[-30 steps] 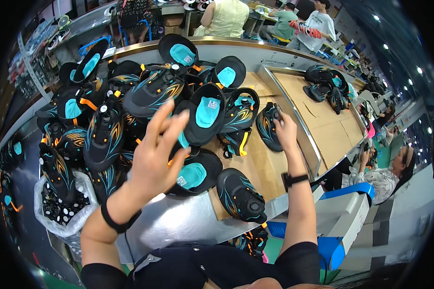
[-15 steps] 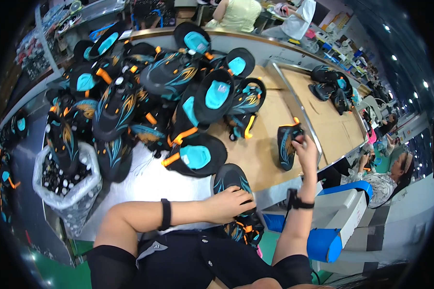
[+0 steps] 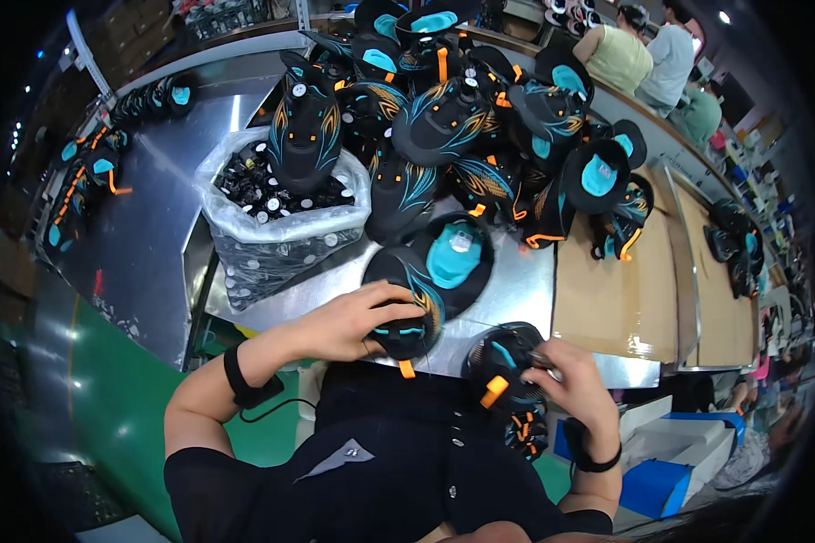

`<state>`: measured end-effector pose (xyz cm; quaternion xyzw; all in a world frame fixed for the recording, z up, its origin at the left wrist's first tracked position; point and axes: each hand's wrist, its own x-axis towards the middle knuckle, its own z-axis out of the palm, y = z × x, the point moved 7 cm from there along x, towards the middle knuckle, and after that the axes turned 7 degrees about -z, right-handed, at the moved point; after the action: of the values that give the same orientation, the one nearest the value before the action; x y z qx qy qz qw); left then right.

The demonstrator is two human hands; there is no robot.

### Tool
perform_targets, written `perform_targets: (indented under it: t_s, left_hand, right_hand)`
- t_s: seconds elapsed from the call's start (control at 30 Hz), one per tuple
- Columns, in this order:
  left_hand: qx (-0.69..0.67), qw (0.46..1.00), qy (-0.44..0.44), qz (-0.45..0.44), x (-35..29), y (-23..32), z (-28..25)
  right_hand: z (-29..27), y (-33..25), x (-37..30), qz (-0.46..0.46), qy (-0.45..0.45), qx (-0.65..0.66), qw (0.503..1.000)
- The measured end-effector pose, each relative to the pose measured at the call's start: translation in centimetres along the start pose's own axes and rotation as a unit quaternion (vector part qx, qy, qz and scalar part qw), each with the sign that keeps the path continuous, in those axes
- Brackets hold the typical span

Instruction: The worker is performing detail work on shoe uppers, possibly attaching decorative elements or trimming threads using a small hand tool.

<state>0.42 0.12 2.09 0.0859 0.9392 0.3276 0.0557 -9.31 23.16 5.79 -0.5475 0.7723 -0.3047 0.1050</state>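
My left hand [image 3: 358, 319] is closed over the opening of a black shoe [image 3: 391, 271] with blue and orange lines and an orange heel tab, near the table's front edge. To its right, my right hand [image 3: 566, 380] pinches the side of a second black shoe [image 3: 503, 362], whose orange tab points toward me. Its fingertips are partly hidden, and a small dark part shows between them. Just behind the left shoe lies another shoe [image 3: 453, 255] with a turquoise insole. Thin threads hang near both held shoes.
Behind my hands is a heap of similar shoes [image 3: 444, 118]. A clear plastic bag [image 3: 281, 226] of small black and white pieces stands to the left. Cardboard [image 3: 607, 299] covers the table's right part, with a metal-edged divider [image 3: 685, 271]. Other people [image 3: 616, 54] sit beyond.
My view has turned left. My right hand has come from over the cardboard to the table's front edge with a shoe. My left hand stays on its shoe.
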Motion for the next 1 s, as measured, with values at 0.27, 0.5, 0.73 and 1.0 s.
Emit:
perform_targets:
  t_s: [0.27,0.5,0.73,1.0]
  left_hand:
    - [0.013,0.989,0.041,0.144,0.5,-0.6,-0.4]
    - [0.027,0.99,0.006,0.141,-0.3,1.6,-1.2]
    - [-0.045,0.986,0.086,0.132,-1.9,1.6,-5.8]
    - [0.116,0.969,-0.026,0.218,8.1,0.0,-1.6]
  right_hand:
    - [-3.0,3.8,3.6,0.018,0.05,-0.028,0.998]
    - [0.6,8.6,16.2,0.078,-0.031,-0.302,0.95]
    - [-11.9,6.9,12.8,-0.031,0.291,-0.222,0.93]
    - [-24.9,18.1,11.6,0.105,0.375,-0.305,0.869]
